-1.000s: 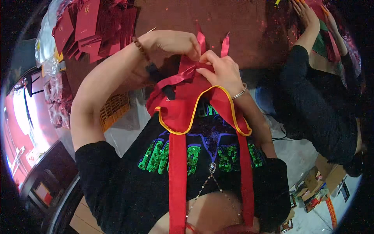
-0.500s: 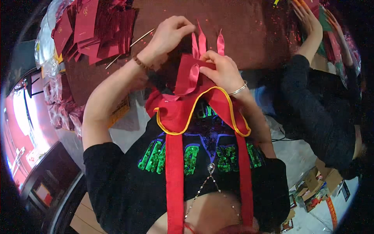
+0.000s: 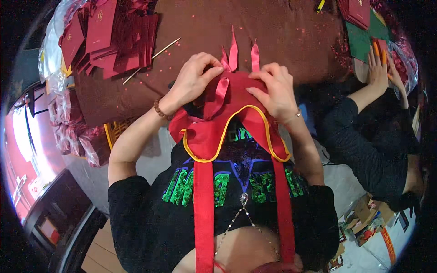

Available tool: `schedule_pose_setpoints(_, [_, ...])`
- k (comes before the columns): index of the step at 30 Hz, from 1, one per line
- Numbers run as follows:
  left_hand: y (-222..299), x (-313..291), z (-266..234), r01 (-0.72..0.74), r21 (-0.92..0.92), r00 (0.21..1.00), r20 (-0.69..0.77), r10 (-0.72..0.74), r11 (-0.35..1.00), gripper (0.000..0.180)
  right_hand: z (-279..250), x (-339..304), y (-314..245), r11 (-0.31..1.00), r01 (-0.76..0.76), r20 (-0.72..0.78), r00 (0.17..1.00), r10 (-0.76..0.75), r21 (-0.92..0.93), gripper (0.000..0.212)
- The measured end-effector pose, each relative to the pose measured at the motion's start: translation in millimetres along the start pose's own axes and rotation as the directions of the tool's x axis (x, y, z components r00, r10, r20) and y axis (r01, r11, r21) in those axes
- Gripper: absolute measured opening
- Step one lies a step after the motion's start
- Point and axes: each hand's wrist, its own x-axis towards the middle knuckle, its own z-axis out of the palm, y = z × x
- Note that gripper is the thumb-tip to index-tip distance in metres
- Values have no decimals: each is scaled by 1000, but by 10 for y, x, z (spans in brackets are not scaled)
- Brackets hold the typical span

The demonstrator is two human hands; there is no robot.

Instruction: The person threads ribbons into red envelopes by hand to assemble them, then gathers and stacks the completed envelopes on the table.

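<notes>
Handling a probably light, stiff red card (image 3: 240, 91), best held by its edges, the left hand (image 3: 195, 75) is pinching, catch unclear, while the right hand (image 3: 278, 93) is resting, grip parted.

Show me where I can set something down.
Widest patch: brown tabletop between the pink ribbons and the yellow object, apart from red specks. A smaller one lies between the thin stick and those ribbons, beyond the left hand. Crowded: upper left, under the red folders.

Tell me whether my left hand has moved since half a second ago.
Yes, toward you: your left hand, then level with the upper tip of the thin stick, now sits below that tip in view.
</notes>
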Motion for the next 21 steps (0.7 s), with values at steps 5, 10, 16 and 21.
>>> schedule_pose_setpoints(5, [20, -10, -22, 3, -42, 1000, -5, -4, 999, 15, -2, -218, 243, 992, -80, -33, 996, 84, 94, 30])
schedule_pose_setpoints(10, [51, -41, 53, -12, -112, 989, -145, -4, 994, 20, 6, -243, 315, 656, -496, 324, 868, 375, 569, 27])
schedule_pose_setpoints(16, [314, -438, 211, -125, 458, 980, -81, 181, 880, 50, 182, -139, 480, 405, -495, 293, 835, 465, 769, 26])
schedule_pose_setpoints(21, [203, -395, 217, -55, 386, 979, -162, 127, 921, 48, 99, -13, 441, 471, -513, 291, 835, 466, 718, 26])
